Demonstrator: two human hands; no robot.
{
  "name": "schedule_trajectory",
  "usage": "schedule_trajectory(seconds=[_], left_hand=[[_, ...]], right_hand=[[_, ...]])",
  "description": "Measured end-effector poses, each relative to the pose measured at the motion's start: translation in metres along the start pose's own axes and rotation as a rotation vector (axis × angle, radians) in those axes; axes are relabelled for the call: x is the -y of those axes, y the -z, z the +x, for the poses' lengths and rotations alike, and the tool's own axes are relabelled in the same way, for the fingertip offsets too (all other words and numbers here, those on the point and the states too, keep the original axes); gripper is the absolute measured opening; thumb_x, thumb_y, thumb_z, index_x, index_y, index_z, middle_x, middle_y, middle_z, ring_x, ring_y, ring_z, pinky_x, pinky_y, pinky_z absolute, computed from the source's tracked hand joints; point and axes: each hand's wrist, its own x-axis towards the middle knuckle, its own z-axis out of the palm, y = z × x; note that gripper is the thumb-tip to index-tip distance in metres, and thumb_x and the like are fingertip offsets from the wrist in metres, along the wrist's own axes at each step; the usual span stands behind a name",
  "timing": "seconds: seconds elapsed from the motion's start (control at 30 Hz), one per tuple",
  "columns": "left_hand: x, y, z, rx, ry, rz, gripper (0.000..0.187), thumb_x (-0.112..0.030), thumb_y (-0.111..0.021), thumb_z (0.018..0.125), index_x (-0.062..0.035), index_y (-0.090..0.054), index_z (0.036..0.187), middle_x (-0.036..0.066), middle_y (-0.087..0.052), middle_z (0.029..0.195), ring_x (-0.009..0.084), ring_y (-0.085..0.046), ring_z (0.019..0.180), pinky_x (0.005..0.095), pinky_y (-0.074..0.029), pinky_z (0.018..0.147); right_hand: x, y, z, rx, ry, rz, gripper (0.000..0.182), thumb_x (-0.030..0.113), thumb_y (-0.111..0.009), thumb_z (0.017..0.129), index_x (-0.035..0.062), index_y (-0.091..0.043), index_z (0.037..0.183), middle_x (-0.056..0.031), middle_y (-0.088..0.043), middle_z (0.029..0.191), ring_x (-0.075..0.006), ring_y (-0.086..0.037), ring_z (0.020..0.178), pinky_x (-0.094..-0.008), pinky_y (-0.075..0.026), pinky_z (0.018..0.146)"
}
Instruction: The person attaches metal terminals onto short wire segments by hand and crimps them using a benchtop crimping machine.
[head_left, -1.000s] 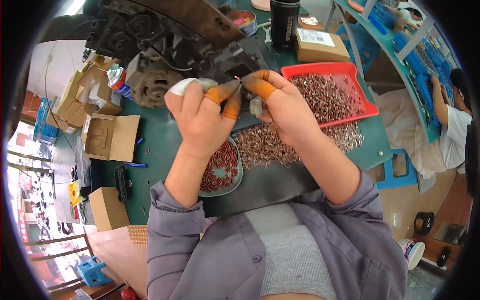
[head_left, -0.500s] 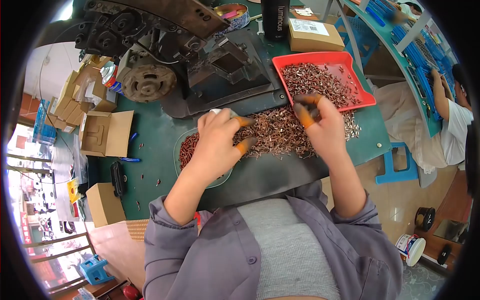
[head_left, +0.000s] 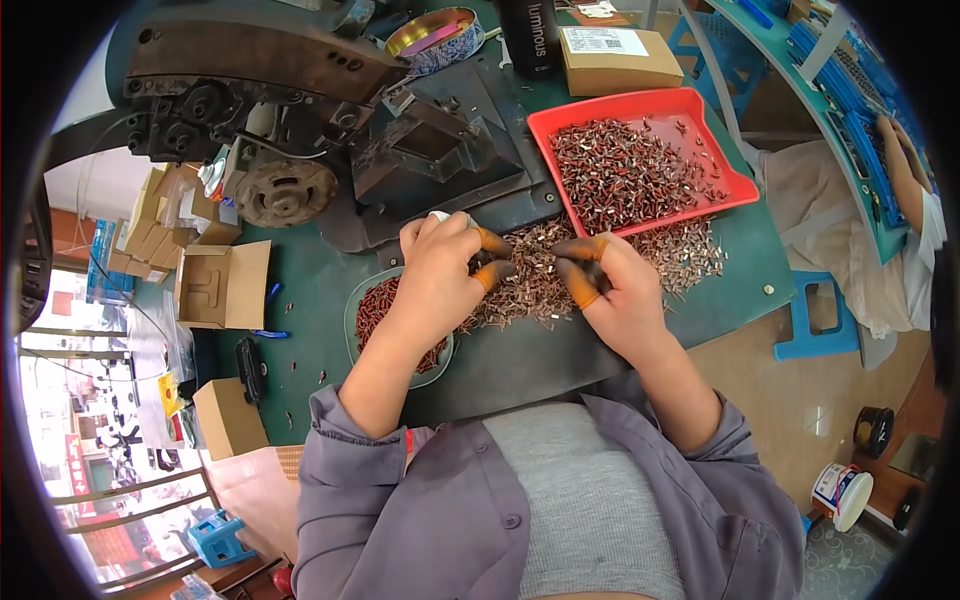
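Small copper-coloured metal pieces (head_left: 535,295) lie in a loose pile between my hands. My left hand (head_left: 437,275) is over the pile's left end, its orange-covered thumb and forefinger curled almost together. Facing it, my right hand (head_left: 625,295) has its orange-covered thumb and forefinger pinched over the pile. Anything in either pinch is too small to make out. Partly behind my left wrist stands a shallow container (head_left: 350,325) of dark red pieces. Beyond my right hand a red tray (head_left: 735,185) holds many red-and-silver pieces.
A dark metal machine (head_left: 440,150) stands on the green table just beyond my hands. Behind the tray are a cardboard box (head_left: 620,65) and a black bottle (head_left: 528,40). An open carton (head_left: 245,285) is at left. A person's arm (head_left: 905,175) shows at far right.
My right hand has moved left from the tray's near edge to the pile, close to my left hand. Its thumb and forefinger have come together. The view has shifted slightly.
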Motion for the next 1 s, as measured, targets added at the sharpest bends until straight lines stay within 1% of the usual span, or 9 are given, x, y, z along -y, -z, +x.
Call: schedule_trajectory(seconds=[0.17,0.23,0.37,0.43,0.57,0.7,0.87,0.93,1.0], left_hand=[[0.001,-0.004,0.002,-0.002,0.007,0.001,0.014,-0.017,-0.078,0.074,-0.0114,-0.072,0.085,0.003,-0.054,0.076,0.0219,-0.052,0.082,0.0372,-0.032,0.092],[0.0,-0.002,0.002,0.029,0.087,-0.034,0.011,-0.015,-0.077,0.076,-0.0101,-0.071,0.083,0.003,-0.058,0.08,0.0221,-0.054,0.085,0.0403,-0.032,0.094],[-0.003,0.006,-0.004,0.005,0.13,-0.042,0.009,-0.012,-0.074,0.079,-0.0067,-0.068,0.082,0.005,-0.06,0.085,0.0229,-0.055,0.09,0.0394,-0.036,0.092],[-0.007,0.013,-0.009,0.043,0.24,-0.387,0.011,-0.013,-0.072,0.08,-0.0052,-0.067,0.087,0.009,-0.059,0.085,0.027,-0.053,0.089,0.0382,-0.037,0.087],[-0.015,0.011,-0.02,0.06,0.192,-0.318,0.011,-0.01,-0.068,0.082,-0.0035,-0.065,0.091,0.01,-0.06,0.089,0.0285,-0.054,0.09,0.0378,-0.04,0.084],[-0.018,0.002,-0.025,0.03,0.305,-0.35,0.011,-0.007,-0.065,0.083,-0.0011,-0.063,0.092,0.013,-0.06,0.09,0.0299,-0.055,0.088,0.0377,-0.043,0.081],[-0.028,0.005,-0.037,0.023,0.323,-0.424,0.01,-0.005,-0.064,0.081,0.0001,-0.062,0.091,0.014,-0.06,0.091,0.0324,-0.056,0.086,0.0386,-0.044,0.076],[-0.036,0.006,-0.043,0.064,0.283,-0.289,0.007,-0.005,-0.062,0.084,0.0,-0.061,0.089,0.011,-0.057,0.086,0.0257,-0.055,0.087,0.0351,-0.042,0.08],[-0.043,0.005,-0.048,0.088,0.245,-0.137,0.008,-0.007,-0.064,0.083,-0.0008,-0.062,0.088,0.01,-0.057,0.087,0.0274,-0.055,0.088,0.0371,-0.04,0.082]], right_hand=[[-0.001,0.0,-0.001,0.019,0.023,0.018,0.018,0.002,-0.07,0.082,0.0038,-0.068,0.1,-0.0048,-0.059,0.079,-0.011,-0.051,0.059,-0.0243,-0.04,0.053],[-0.002,0.001,-0.001,0.024,0.029,0.017,0.018,0.002,-0.07,0.082,0.0038,-0.068,0.1,-0.0052,-0.058,0.078,-0.0118,-0.051,0.059,-0.025,-0.04,0.053],[-0.003,0.003,-0.001,0.014,0.055,0.023,0.019,0.002,-0.07,0.081,0.0038,-0.068,0.1,-0.0062,-0.057,0.077,-0.0139,-0.052,0.059,-0.0263,-0.04,0.052],[-0.004,0.004,-0.002,0.004,0.063,0.024,0.019,0.002,-0.07,0.081,0.0038,-0.068,0.099,-0.0064,-0.058,0.077,-0.0141,-0.053,0.059,-0.0264,-0.04,0.052],[-0.004,0.005,-0.004,0.025,0.063,0.03,0.018,0.003,-0.072,0.08,0.0041,-0.068,0.098,-0.007,-0.06,0.079,-0.0137,-0.055,0.061,-0.0256,-0.042,0.053],[-0.002,0.003,-0.008,0.075,0.08,0.063,0.02,0.006,-0.075,0.078,0.0041,-0.068,0.097,-0.0073,-0.062,0.082,-0.015,-0.057,0.063,-0.0257,-0.044,0.055],[0.008,0.004,-0.009,0.253,0.135,0.013,0.033,0.016,-0.082,0.07,0.0037,-0.066,0.096,-0.0083,-0.064,0.088,-0.0218,-0.062,0.072,-0.0307,-0.05,0.061],[0.013,0.006,-0.009,0.27,0.178,-0.001,0.033,0.017,-0.082,0.07,0.0037,-0.066,0.096,-0.0085,-0.064,0.088,-0.0223,-0.063,0.073,-0.0311,-0.05,0.062],[0.012,0.006,-0.009,0.286,0.223,-0.017,0.034,0.017,-0.082,0.07,0.0037,-0.066,0.096,-0.0087,-0.064,0.089,-0.0228,-0.064,0.074,-0.0316,-0.051,0.063]])
